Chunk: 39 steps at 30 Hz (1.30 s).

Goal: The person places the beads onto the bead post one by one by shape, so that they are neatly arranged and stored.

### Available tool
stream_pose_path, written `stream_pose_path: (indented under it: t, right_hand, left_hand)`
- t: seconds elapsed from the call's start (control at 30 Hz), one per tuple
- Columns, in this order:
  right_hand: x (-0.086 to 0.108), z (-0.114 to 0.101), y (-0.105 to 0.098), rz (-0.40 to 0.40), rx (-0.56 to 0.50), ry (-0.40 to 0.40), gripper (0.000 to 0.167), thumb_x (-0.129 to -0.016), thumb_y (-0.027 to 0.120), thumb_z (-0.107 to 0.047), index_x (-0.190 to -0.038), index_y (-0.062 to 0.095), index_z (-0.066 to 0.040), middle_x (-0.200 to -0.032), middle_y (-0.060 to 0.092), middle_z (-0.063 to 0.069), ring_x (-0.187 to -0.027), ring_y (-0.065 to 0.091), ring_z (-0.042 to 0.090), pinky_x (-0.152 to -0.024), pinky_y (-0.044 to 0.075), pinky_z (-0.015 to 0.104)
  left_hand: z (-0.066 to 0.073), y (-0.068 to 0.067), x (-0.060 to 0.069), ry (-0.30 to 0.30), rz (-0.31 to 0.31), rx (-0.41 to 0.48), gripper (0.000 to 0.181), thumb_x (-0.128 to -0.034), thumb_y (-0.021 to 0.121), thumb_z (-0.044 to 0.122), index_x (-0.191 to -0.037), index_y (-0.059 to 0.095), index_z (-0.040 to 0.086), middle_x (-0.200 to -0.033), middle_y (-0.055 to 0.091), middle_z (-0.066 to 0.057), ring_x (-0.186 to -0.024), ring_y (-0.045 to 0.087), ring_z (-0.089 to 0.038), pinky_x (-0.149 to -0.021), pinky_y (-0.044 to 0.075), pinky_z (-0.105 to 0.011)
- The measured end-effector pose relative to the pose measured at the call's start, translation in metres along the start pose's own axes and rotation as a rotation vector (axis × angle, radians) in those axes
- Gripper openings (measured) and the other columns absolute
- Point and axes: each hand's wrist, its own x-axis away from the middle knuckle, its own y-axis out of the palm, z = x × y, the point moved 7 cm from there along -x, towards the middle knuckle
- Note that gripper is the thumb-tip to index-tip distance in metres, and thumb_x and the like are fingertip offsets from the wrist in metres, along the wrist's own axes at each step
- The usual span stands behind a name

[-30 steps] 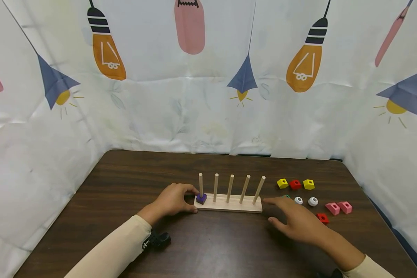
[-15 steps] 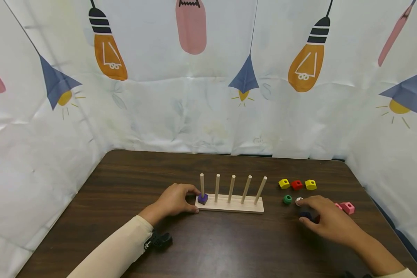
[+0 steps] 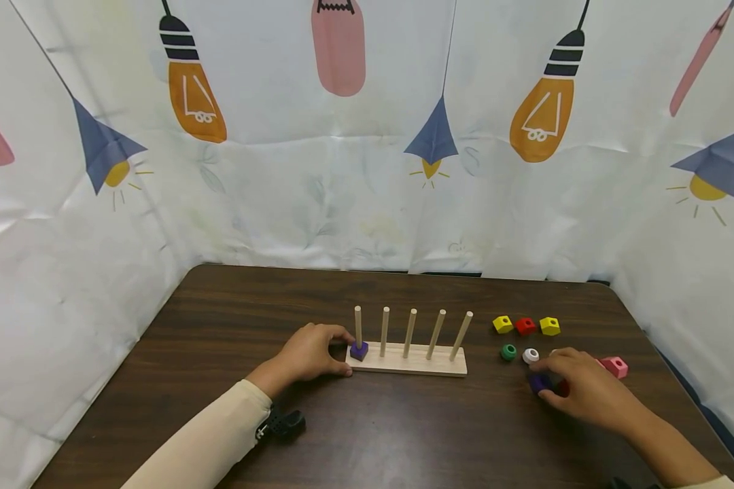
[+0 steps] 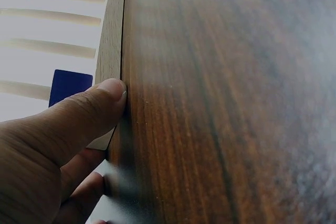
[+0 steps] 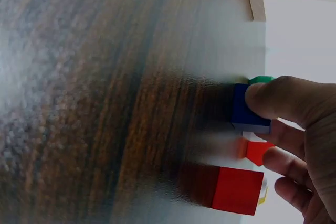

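Note:
A wooden peg board (image 3: pixel 406 365) with several upright pegs stands on the table. My left hand (image 3: pixel 308 353) grips its left end, and in the left wrist view the thumb (image 4: pixel 107 95) presses on the front edge. A purple block (image 3: pixel 359 350) sits at the foot of the leftmost peg. To the right of the board, my right hand (image 3: pixel 584 390) pinches another purple block (image 3: pixel 539 384), which looks dark blue in the right wrist view. Whether that block touches the table cannot be told. A red cube (image 5: pixel 239 191) lies close beside this hand, mostly hidden in the head view.
Two yellow beads and a red bead (image 3: pixel 525 326) lie in a row at the back right. Nearer are a green bead (image 3: pixel 508 352) and a white bead (image 3: pixel 531 356). Pink blocks (image 3: pixel 615 367) lie beyond the right hand, partly covered. A printed cloth (image 3: pixel 342 204) hangs behind the table (image 3: pixel 251 292).
My right hand has moved right, from beside the board's right end to the loose pieces, and now pinches a purple block. My left hand stays on the board.

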Motion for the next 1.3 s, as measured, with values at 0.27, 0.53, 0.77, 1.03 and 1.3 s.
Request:
stream_pose_path:
  t: [0.27,0.53,0.77,1.03,1.3]
  right_hand:
    - [-0.002,-0.003,0.003,0.042,0.013,-0.022,0.035,-0.072,0.094,-0.021,-0.103,0.077,-0.025,-0.101,0.067,-0.014,-0.097,0.061,0.016,-0.082,0.054,0.049]
    - [-0.014,-0.016,0.006,0.084,0.004,-0.040,0.034,-0.072,0.094,-0.021,-0.102,0.077,-0.023,-0.100,0.066,-0.013,-0.095,0.062,0.016,-0.080,0.054,0.046]
    - [-0.028,-0.039,-0.005,0.130,-0.030,-0.081,0.035,-0.073,0.094,-0.020,-0.104,0.078,-0.018,-0.101,0.067,-0.013,-0.094,0.061,0.010,-0.076,0.056,0.037]
    - [-0.044,-0.061,-0.022,0.145,-0.027,-0.092,0.037,-0.075,0.092,-0.020,-0.109,0.075,-0.016,-0.102,0.069,-0.008,-0.088,0.065,0.010,-0.069,0.056,0.032]
    - [-0.058,-0.074,-0.048,0.209,-0.065,-0.112,0.039,-0.078,0.090,-0.015,-0.113,0.072,-0.015,-0.103,0.069,-0.007,-0.081,0.061,0.004,-0.065,0.054,0.029]
  left_hand:
    - [0.001,-0.001,-0.001,-0.006,-0.003,-0.012,0.047,-0.0694,0.096,0.036,-0.110,0.075,0.024,-0.112,0.075,0.002,-0.106,0.067,-0.024,-0.090,0.052,-0.046]
    - [0.001,0.000,-0.001,-0.001,-0.005,-0.009,0.047,-0.0697,0.096,0.037,-0.110,0.075,0.024,-0.111,0.075,0.003,-0.105,0.068,-0.024,-0.089,0.052,-0.046]
    - [0.002,0.000,-0.002,0.005,0.004,-0.007,0.047,-0.0692,0.096,0.036,-0.110,0.076,0.024,-0.111,0.076,0.003,-0.104,0.068,-0.023,-0.088,0.052,-0.046]
    - [0.001,-0.001,0.000,0.001,0.007,-0.012,0.048,-0.0691,0.096,0.037,-0.110,0.075,0.023,-0.111,0.076,0.003,-0.105,0.068,-0.024,-0.089,0.052,-0.047]
    - [0.001,0.000,0.000,0.005,0.001,-0.011,0.048,-0.0698,0.096,0.036,-0.111,0.075,0.023,-0.111,0.076,0.002,-0.106,0.068,-0.024,-0.090,0.052,-0.047]
